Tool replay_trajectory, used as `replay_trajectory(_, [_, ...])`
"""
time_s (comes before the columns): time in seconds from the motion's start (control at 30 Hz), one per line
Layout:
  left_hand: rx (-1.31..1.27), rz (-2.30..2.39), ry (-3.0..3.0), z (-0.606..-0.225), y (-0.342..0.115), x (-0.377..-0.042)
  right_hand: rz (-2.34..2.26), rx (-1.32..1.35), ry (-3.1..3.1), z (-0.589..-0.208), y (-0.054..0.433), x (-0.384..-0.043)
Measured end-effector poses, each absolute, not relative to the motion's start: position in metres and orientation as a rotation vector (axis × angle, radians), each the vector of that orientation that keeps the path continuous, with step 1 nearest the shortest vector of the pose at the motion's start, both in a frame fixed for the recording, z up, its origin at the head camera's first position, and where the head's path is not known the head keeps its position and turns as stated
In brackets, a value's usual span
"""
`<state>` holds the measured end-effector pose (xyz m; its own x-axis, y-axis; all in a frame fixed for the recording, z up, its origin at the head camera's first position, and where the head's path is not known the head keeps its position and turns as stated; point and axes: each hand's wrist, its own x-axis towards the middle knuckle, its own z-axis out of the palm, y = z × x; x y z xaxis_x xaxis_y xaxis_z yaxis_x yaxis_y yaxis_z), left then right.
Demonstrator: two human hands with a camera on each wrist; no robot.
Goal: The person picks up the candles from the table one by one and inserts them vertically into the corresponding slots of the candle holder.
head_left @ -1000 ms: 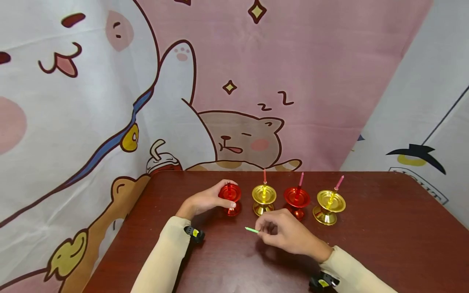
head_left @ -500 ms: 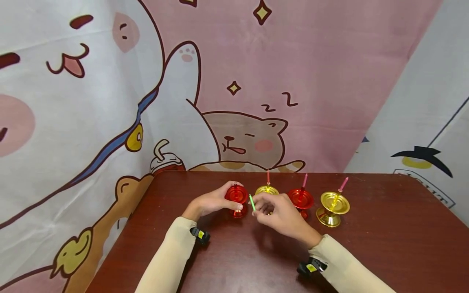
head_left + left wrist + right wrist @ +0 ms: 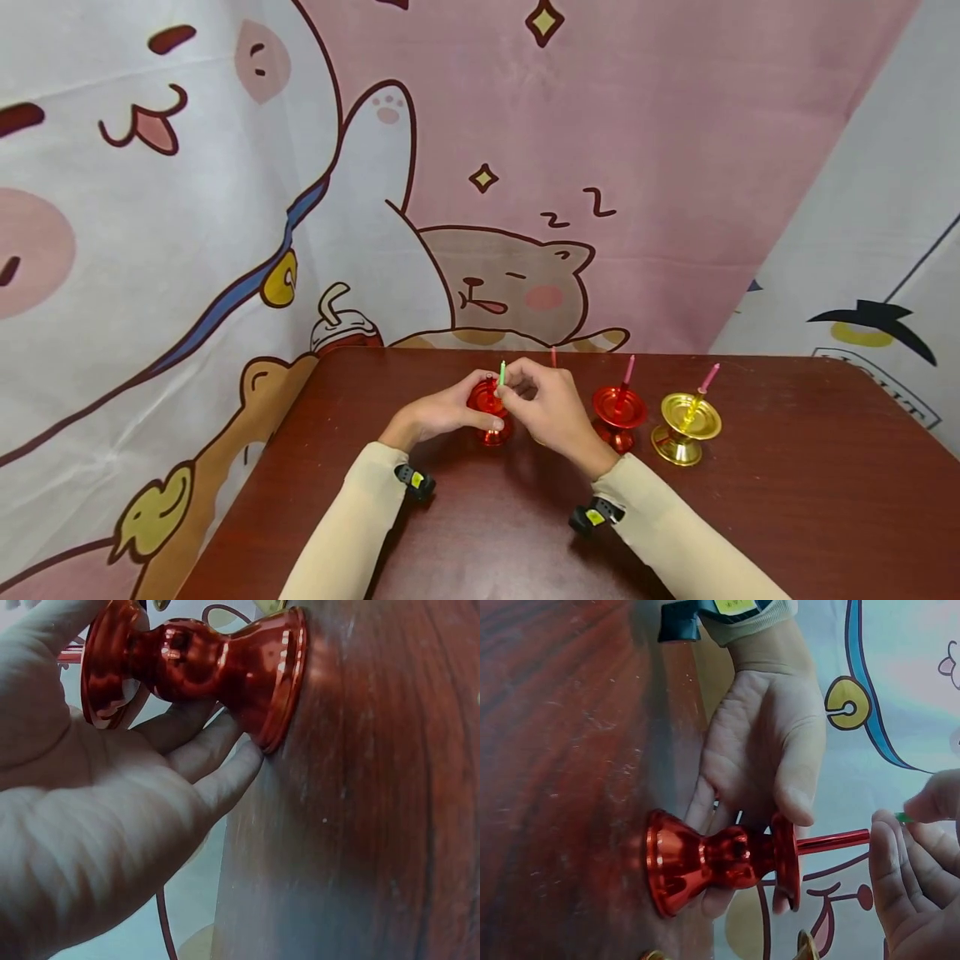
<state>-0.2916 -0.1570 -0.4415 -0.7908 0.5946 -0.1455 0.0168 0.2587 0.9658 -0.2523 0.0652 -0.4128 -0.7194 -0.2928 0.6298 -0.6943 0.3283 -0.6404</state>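
My left hand (image 3: 438,417) holds a shiny red candle holder (image 3: 494,435) that stands upright on the table; in the left wrist view its fingers curve around the stem of the candle holder (image 3: 199,664). A thin green candle (image 3: 502,372) is pinched upright between the thumb and fingertips of my right hand (image 3: 555,412). The right wrist view shows the holder's narrow red tube (image 3: 832,841) rising from its dish, with the right fingertips right by its top end. Only a bit of the green candle (image 3: 902,817) shows there; whether it touches the tube I cannot tell.
Right of the hands stand a red holder (image 3: 618,406) with a pink candle and a gold holder (image 3: 680,450) with another. A red candle (image 3: 553,357) sticks up behind my right hand, which hides what is below it. A cartoon-printed cloth (image 3: 660,167) hangs behind the wooden table (image 3: 810,500).
My right hand has moved left and up to the red holder, turning the green candle from lying sideways to upright. The left hand keeps its hold, with the holder slightly shifted right in view.
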Motion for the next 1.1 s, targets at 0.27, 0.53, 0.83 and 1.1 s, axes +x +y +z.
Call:
replay_trajectory(0.27, [0.572, 1.575, 2.024, -0.442, -0.157, -0.292, 1.274, 0.797, -2.188, -0.407, 0.050, -0.262])
replay_trajectory(0.53, [0.570, 1.561, 2.029, -0.443, -0.156, -0.293, 1.195, 0.788, -2.209, -0.409, 0.046, -0.267])
replay_trajectory(0.83, [0.581, 1.571, 2.012, -0.442, -0.156, -0.292, 1.198, 0.803, -2.230, -0.411, 0.045, -0.268])
replay_trajectory(1.1, [0.585, 1.581, 2.002, -0.443, -0.155, -0.293, 1.124, 0.826, -2.226, -0.415, 0.044, -0.270])
